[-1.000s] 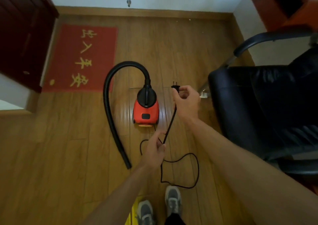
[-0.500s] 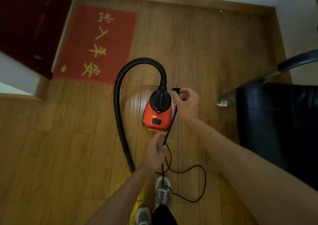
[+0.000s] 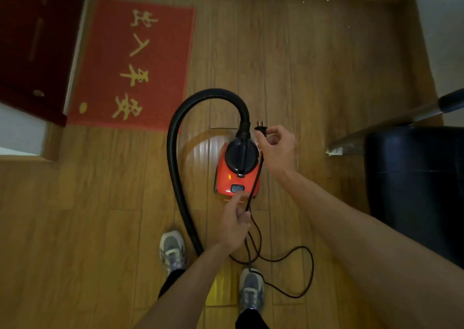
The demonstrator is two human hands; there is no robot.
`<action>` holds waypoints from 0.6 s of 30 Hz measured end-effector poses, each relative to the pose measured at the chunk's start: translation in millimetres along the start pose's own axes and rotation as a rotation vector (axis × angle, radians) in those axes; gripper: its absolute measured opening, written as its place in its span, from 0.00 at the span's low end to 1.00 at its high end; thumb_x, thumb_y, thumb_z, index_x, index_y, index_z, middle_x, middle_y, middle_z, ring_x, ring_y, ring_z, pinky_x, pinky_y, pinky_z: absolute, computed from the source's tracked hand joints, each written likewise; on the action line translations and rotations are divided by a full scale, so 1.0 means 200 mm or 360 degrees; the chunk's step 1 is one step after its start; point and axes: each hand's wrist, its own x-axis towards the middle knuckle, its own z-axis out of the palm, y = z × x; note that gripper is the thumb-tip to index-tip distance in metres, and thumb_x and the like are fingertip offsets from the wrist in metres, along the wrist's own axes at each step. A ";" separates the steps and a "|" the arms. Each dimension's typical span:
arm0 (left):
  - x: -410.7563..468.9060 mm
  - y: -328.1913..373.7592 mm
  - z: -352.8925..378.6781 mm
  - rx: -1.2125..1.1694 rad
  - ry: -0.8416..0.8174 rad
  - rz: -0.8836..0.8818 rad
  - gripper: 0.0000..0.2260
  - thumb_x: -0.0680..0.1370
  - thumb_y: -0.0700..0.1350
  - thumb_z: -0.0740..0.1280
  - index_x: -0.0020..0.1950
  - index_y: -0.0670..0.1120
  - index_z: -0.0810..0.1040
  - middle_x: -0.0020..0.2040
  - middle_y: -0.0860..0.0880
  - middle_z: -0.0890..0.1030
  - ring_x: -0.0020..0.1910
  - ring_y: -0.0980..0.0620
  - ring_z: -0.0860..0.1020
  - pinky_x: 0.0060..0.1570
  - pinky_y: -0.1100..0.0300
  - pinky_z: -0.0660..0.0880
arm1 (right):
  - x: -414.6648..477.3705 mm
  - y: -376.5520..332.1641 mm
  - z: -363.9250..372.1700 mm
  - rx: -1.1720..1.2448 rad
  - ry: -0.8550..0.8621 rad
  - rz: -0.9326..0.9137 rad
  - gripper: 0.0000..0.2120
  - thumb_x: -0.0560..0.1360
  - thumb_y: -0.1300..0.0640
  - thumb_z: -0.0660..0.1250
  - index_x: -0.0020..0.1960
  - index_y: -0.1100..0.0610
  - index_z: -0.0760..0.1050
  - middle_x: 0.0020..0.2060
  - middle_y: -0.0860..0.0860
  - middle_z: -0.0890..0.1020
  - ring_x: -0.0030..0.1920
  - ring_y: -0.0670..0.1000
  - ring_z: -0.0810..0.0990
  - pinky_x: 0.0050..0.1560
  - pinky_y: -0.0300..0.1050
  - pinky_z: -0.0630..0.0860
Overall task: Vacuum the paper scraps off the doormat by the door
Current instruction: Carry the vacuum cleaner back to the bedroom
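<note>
Doormat [image 3: 130,64] sits by the door, untouched, vacuum [image 3: 237,170] just beside it on the floor. Your right hand [image 3: 276,150] pinches the plug [image 3: 260,128], left hand [image 3: 234,224] clamped round the cord [image 3: 254,180] (still unplugged, I'd say). Next you need an outlet.

The right hand [image 3: 277,150] pinches the plug [image 3: 260,126], and the left hand [image 3: 234,222] grips the cord [image 3: 254,180] lower down, nearer the person; the cord runs taut between the two grips. Just left of the right-hand grip, and directly beyond the left-hand grip, the vacuum cleaner [image 3: 237,170] sits on the wooden floor [image 3: 313,77]. Its hose [image 3: 175,167] arches away beyond the plug, then sweeps down left of both grips. Behind the left-hand grip the slack cord loops on the floor by two shoes [image 3: 173,250]. The doormat [image 3: 135,64] lies far left beyond both grips, against the door [image 3: 32,39]. A chair [image 3: 414,185] stands right of the right hand.
</note>
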 end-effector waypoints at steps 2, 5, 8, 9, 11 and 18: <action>0.05 0.01 -0.08 0.0038 -0.0070 -0.0001 0.18 0.80 0.30 0.61 0.63 0.50 0.73 0.33 0.51 0.67 0.33 0.51 0.71 0.39 0.44 0.78 | 0.03 -0.02 0.06 0.0013 0.0054 0.0043 0.06 0.76 0.55 0.71 0.48 0.57 0.76 0.34 0.57 0.81 0.30 0.48 0.80 0.32 0.47 0.80; 0.13 0.02 -0.19 0.0051 -0.0196 0.0038 0.20 0.80 0.30 0.60 0.62 0.53 0.72 0.34 0.53 0.66 0.35 0.50 0.69 0.42 0.49 0.77 | 0.07 -0.06 0.15 0.0014 0.0119 0.0123 0.08 0.77 0.55 0.70 0.50 0.59 0.76 0.36 0.60 0.81 0.32 0.55 0.81 0.34 0.54 0.81; 0.21 0.04 -0.30 0.0082 -0.0287 0.0060 0.20 0.80 0.30 0.59 0.60 0.55 0.72 0.29 0.60 0.67 0.35 0.50 0.68 0.41 0.53 0.75 | 0.12 -0.09 0.23 0.0018 0.0172 0.0175 0.08 0.77 0.55 0.70 0.51 0.60 0.76 0.37 0.60 0.82 0.31 0.51 0.80 0.35 0.55 0.81; 0.24 0.03 -0.33 0.0121 -0.0304 0.0090 0.19 0.80 0.30 0.60 0.60 0.53 0.72 0.28 0.61 0.68 0.33 0.52 0.69 0.40 0.56 0.74 | 0.14 -0.10 0.25 0.0004 0.0192 0.0186 0.08 0.77 0.55 0.70 0.52 0.59 0.77 0.37 0.59 0.82 0.31 0.50 0.80 0.36 0.55 0.82; 0.29 0.03 -0.38 0.0190 -0.0317 0.0161 0.15 0.80 0.32 0.62 0.61 0.48 0.74 0.27 0.61 0.69 0.30 0.58 0.69 0.36 0.60 0.74 | 0.17 -0.11 0.29 -0.0010 0.0224 0.0205 0.08 0.77 0.55 0.70 0.52 0.59 0.76 0.37 0.58 0.82 0.33 0.51 0.81 0.37 0.55 0.82; 0.42 -0.04 -0.40 0.0213 -0.0395 0.0168 0.20 0.79 0.34 0.64 0.55 0.62 0.73 0.29 0.58 0.67 0.31 0.46 0.72 0.42 0.49 0.79 | 0.24 -0.03 0.34 -0.0051 0.0242 0.0259 0.05 0.78 0.55 0.69 0.49 0.56 0.75 0.37 0.59 0.82 0.32 0.50 0.82 0.35 0.54 0.82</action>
